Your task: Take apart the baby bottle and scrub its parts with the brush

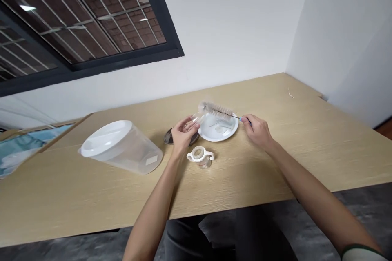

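Note:
My right hand [257, 130] grips a bottle brush [219, 110] by its thin handle, and the white bristles point left over a white plate [211, 135]. A small transparent, cap-like piece [197, 119] is held in the fingers of my left hand [183, 132], close to the brush tip. Whether the bristles touch it I cannot tell. Below the plate stands a small baby bottle [204, 164] with a white two-handled ring [193, 156] around its open neck. Some small clear and thin pieces [219, 129] lie on the plate.
Partly behind my left hand is a dark round dish [168, 136]. A translucent pitcher [131, 155] with a white lid stands on the left of the wooden table [122, 200]. A thin bent white strip [290, 93] lies at the far right. A wall and barred window rise behind.

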A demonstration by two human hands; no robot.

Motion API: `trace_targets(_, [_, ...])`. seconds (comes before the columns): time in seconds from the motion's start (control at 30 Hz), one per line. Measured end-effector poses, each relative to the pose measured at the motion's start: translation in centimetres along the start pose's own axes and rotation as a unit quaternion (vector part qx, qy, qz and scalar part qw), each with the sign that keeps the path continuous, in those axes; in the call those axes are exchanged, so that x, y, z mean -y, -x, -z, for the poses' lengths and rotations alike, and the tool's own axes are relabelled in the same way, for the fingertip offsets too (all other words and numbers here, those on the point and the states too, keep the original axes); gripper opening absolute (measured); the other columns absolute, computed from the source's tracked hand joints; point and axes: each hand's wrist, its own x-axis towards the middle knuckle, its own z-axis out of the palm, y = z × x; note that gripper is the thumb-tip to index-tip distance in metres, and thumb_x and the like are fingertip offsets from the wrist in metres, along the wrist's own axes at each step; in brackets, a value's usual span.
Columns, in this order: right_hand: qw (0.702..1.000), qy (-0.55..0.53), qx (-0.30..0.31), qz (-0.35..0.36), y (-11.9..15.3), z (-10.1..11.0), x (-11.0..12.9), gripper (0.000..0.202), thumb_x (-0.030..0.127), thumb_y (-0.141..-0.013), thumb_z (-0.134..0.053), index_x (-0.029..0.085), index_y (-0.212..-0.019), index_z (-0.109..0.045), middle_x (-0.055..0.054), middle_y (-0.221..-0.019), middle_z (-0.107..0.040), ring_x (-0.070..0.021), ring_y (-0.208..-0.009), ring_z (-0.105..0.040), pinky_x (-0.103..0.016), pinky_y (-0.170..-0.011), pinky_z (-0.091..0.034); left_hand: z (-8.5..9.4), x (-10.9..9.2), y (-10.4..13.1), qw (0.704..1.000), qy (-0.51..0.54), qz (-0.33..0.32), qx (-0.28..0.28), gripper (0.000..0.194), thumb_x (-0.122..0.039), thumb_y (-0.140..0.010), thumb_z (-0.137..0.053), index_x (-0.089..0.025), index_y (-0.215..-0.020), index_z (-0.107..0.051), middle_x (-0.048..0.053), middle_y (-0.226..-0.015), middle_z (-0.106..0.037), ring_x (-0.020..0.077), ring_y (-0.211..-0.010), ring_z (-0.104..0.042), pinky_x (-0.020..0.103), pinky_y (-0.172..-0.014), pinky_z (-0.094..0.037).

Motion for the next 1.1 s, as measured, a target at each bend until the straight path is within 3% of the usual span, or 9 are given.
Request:
trace_targets(0.13, [0.995,-0.032,-0.043,0.079,0.5,-0.8,0.0,0.041,0.051,-0.105,-0.037,0.020,-0.103,-0.063,-0.008,-0.092,-0.073,-0.0201,-0.080,-0.067,-0.030,-0.071,-0.048,-0.3,-0.1,1.4,0.998,0.003,0.058,0.003,0.071,-0.039,-0.057,-0.095,-0.011,-0.116,-0.070,0.018,-0.115,-0.074,0.0246,-0.092,-0.076,0.037,-0.085,-0.062])
trace_targets(0.37, [0.979,0.013,-0.043,0.201,1.4,-2.2,0.8,0.025,0.040,-0.104,-0.049,0.019,-0.103,-0.064,-0.006,-0.087,-0.073,-0.0166,-0.072,-0.067,-0.027,-0.061,-0.045,0.9,-1.1,1.5,0.998,0.044,0.027,-0.033,0.075,-0.026,-0.055,-0.096,-0.011,-0.122,-0.064,0.016,-0.111,-0.074,0.0191,-0.086,-0.076,0.034,-0.089,-0.062])
trace_targets(0.6, [0.985,0.051,-0.099,0.134,1.1,-1.2,0.3,0.025,0.040,-0.102,-0.051,0.019,-0.101,-0.065,-0.004,-0.083,-0.072,-0.0153,-0.069,-0.065,-0.027,-0.062,-0.045,1.4,-1.2,1.9,0.997,0.066,0.030,-0.032,0.069,-0.024,-0.058,-0.094,-0.013,-0.118,-0.061,0.014,-0.110,-0.074,0.0176,-0.086,-0.076,0.034,-0.088,-0.062])
trace_targets(0.7, [0.983,0.029,-0.119,0.138,1.2,-0.9,0.3,0.024,0.040,-0.102,-0.052,0.020,-0.100,-0.064,-0.002,-0.078,-0.070,-0.0136,-0.062,-0.061,-0.026,-0.059,-0.045,1.4,-1.0,1.9,0.996,0.070,0.037,-0.032,0.071,-0.025,-0.057,-0.094,-0.015,-0.118,-0.060,0.013,-0.110,-0.073,0.0180,-0.087,-0.076,0.034,-0.088,-0.062])
trace_targets(0.9, [0.978,0.028,-0.044,0.202,1.7,-1.9,1.0,0.022,0.038,-0.102,-0.054,0.019,-0.102,-0.065,-0.004,-0.085,-0.073,-0.0133,-0.065,-0.063,-0.026,-0.059,-0.044,1.1,-0.8,2.2,0.997,0.070,0.036,-0.015,0.070,-0.024,-0.057,-0.094,-0.017,-0.117,-0.058,0.010,-0.110,-0.072,0.0146,-0.084,-0.074,0.032,-0.087,-0.061])
trace_targets(1.1, [0.989,0.046,-0.080,0.118,1.5,-1.6,0.6,0.027,0.041,-0.102,-0.051,0.019,-0.102,-0.065,-0.004,-0.084,-0.073,-0.0152,-0.068,-0.065,-0.027,-0.062,-0.045,1.3,-0.5,2.3,0.997,0.070,0.020,-0.016,0.072,-0.023,-0.058,-0.094,-0.018,-0.119,-0.055,0.010,-0.109,-0.072,0.0157,-0.086,-0.074,0.033,-0.087,-0.061])
